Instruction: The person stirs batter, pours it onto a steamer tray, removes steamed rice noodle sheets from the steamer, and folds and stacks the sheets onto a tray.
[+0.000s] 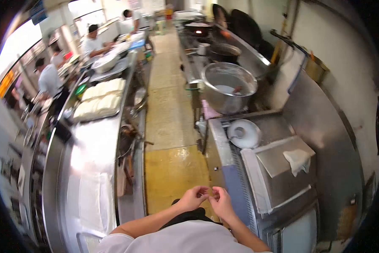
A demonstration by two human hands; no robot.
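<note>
Two bare hands are in the lower centre: left hand (192,199) and right hand (221,203), fingers curled, fingertips near each other; I cannot tell whether they pinch something. Nearest is one steel counter (217,141), lower right. One large pot (228,101) stands right of centre; four co-workers (50,80), upper left.

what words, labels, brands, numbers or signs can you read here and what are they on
None can be read.
Blue object, top left: too small and blurred to tell if it has text.
Pot: no lettering can be made out.
Left hand and right hand: no readable text on either.
</note>
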